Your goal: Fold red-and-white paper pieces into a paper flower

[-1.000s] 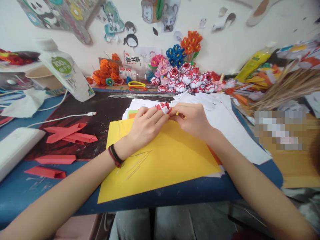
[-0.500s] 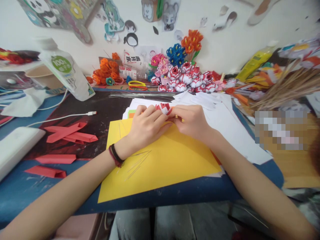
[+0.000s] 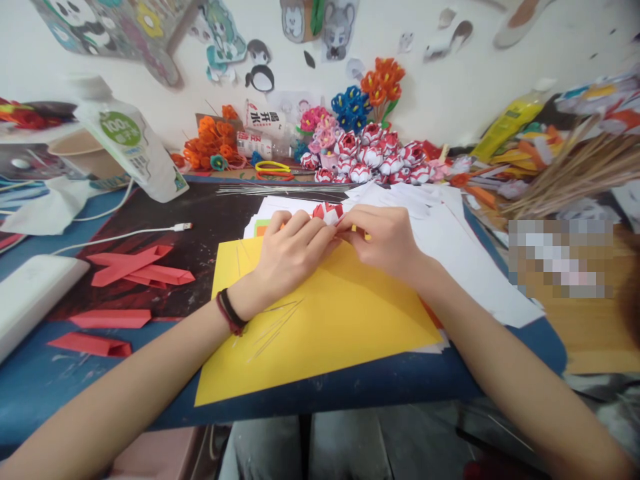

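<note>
A red and white folded paper flower (image 3: 327,213) is held between my two hands, above the far part of a yellow paper sheet (image 3: 330,320). My left hand (image 3: 295,248) closes round its left and near side, fingers curled. From the right, my right hand (image 3: 383,237) pinches at the flower's edge with thumb and forefinger. The flower's lower part is hidden behind my fingers. Several thin wires (image 3: 275,327) lie on the yellow sheet below my left wrist. Folded red paper strips (image 3: 143,267) rest to the left, some crossed in a pile.
At the back stand finished red and white paper flowers (image 3: 370,157), yellow-handled scissors (image 3: 274,169) and a bundle of wires (image 3: 280,190). A white bottle (image 3: 133,143) and a white power bank (image 3: 40,297) are on the left. White paper sheets (image 3: 465,260) spread to the right.
The flower has turned slightly in my fingers, showing more white at its front. My right hand's fingers have shifted a little at its edge; my left hand stays nearly in place.
</note>
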The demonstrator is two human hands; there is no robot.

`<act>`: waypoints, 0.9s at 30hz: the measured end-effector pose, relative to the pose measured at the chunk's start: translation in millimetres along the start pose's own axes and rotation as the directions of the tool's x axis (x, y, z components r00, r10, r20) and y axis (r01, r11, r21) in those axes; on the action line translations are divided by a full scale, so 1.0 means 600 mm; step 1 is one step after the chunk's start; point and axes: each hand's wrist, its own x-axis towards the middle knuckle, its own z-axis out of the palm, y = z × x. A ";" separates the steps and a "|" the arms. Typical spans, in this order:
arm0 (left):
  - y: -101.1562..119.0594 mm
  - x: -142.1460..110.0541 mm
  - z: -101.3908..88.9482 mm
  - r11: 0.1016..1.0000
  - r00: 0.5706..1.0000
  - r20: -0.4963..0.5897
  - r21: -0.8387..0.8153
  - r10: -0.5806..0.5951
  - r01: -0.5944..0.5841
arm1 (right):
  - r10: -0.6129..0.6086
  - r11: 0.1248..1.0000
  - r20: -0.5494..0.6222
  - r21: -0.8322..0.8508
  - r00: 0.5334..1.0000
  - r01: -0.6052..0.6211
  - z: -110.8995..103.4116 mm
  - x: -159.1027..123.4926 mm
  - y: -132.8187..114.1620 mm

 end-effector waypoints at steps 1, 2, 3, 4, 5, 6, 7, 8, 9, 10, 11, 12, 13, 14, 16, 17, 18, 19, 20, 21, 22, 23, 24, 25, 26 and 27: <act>-0.001 0.000 0.000 1.000 1.000 0.010 -0.006 0.005 -0.005 | 0.001 1.000 -0.006 0.007 1.000 -0.001 0.000 0.000 0.001; -0.001 0.001 0.000 1.000 1.000 0.019 -0.012 0.008 -0.007 | 0.002 1.000 -0.007 0.013 1.000 -0.002 -0.001 0.000 0.002; -0.001 0.000 0.000 1.000 1.000 0.025 -0.016 0.008 -0.008 | 0.000 1.000 -0.002 0.020 1.000 0.000 -0.001 0.001 0.004; -0.002 0.000 0.001 1.000 1.000 0.025 -0.017 0.005 -0.005 | -0.004 1.000 0.005 0.027 1.000 0.004 -0.002 0.001 0.005; -0.002 -0.001 0.002 1.000 1.000 0.019 -0.014 -0.003 0.003 | -0.008 0.999 0.017 0.033 1.000 0.007 -0.002 0.001 0.006; -0.002 -0.001 0.004 1.000 1.000 0.009 -0.010 -0.013 0.013 | -0.012 0.999 0.029 0.038 1.000 0.011 -0.002 0.001 0.007; -0.002 -0.001 0.005 1.000 1.000 0.001 -0.009 -0.022 0.022 | -0.015 0.999 0.038 0.042 0.999 0.014 -0.002 0.002 0.007; -0.003 -0.002 0.007 0.999 1.000 -0.002 -0.013 -0.029 0.029 | -0.018 0.999 0.043 0.046 0.999 0.016 -0.002 0.002 0.007; -0.003 -0.002 0.008 0.999 0.999 -0.001 -0.026 -0.034 0.034 | -0.022 0.999 0.045 0.050 0.999 0.019 -0.002 0.002 0.007; -0.003 -0.002 0.009 0.998 0.999 0.004 -0.044 -0.038 0.038 | -0.024 0.998 0.046 0.054 0.999 0.022 -0.002 0.002 0.007; -0.004 -0.002 0.009 0.997 0.999 0.007 -0.067 -0.040 0.041 | -0.027 0.998 0.045 0.058 0.999 0.024 -0.002 0.002 0.007; -0.004 -0.002 0.010 0.995 0.999 0.008 -0.088 -0.042 0.042 | -0.029 0.998 0.044 0.061 0.999 0.026 -0.002 0.001 0.007; -0.005 -0.003 0.010 0.994 0.999 0.006 -0.103 -0.042 0.042 | -0.029 0.998 0.043 0.065 0.999 0.026 -0.001 0.001 0.007; -0.006 -0.003 0.010 0.993 0.999 0.004 -0.111 -0.040 0.040 | -0.029 0.997 0.040 0.069 0.999 0.026 -0.001 0.001 0.007; -0.006 -0.005 0.011 0.994 1.000 0.007 -0.110 -0.028 0.028 | -0.030 0.997 0.035 0.077 0.999 0.028 -0.001 0.001 0.007; -0.007 -0.005 0.011 0.994 1.000 0.011 -0.106 -0.018 0.019 | -0.033 0.996 0.033 0.081 0.999 0.030 -0.001 0.001 0.007; -0.007 -0.006 0.012 0.995 1.000 0.013 -0.102 -0.010 0.011 | -0.035 0.996 0.032 0.084 0.999 0.032 -0.001 0.001 0.007; -0.007 -0.006 0.012 0.995 1.000 0.012 -0.100 -0.004 0.005 | -0.037 0.996 0.034 0.085 0.999 0.034 -0.001 0.001 0.007; -0.007 -0.006 0.012 0.995 1.000 0.008 -0.100 0.000 0.001 | -0.038 0.996 0.037 0.084 0.999 0.035 0.000 0.001 0.006; -0.007 -0.006 0.012 0.995 1.000 0.001 -0.102 0.002 -0.002 | -0.039 0.996 0.042 0.080 0.998 0.035 0.000 0.001 0.006; -0.007 -0.005 0.013 0.994 1.000 -0.003 -0.108 0.003 -0.003 | -0.039 0.997 0.049 0.074 0.998 0.035 0.000 0.001 0.006; -0.007 -0.005 0.013 0.993 1.000 -0.006 -0.115 0.002 -0.002 | -0.039 0.997 0.056 0.066 0.998 0.035 0.001 0.000 0.006; -0.008 -0.004 0.013 0.992 1.000 -0.005 -0.127 -0.002 0.001 | -0.039 0.998 0.061 0.059 0.997 0.035 0.001 0.000 0.007; -0.008 -0.004 0.014 0.990 1.000 0.001 -0.141 -0.009 0.009 | -0.040 0.998 0.066 0.054 0.997 0.037 0.002 -0.001 0.007; -0.009 -0.005 0.015 0.987 1.000 0.008 -0.159 -0.019 0.020 | -0.042 0.998 0.068 0.050 0.997 0.038 0.003 -0.001 0.008; -0.010 -0.005 0.016 0.983 0.999 0.017 -0.179 -0.030 0.033 | -0.044 0.998 0.069 0.048 0.997 0.040 0.004 -0.001 0.009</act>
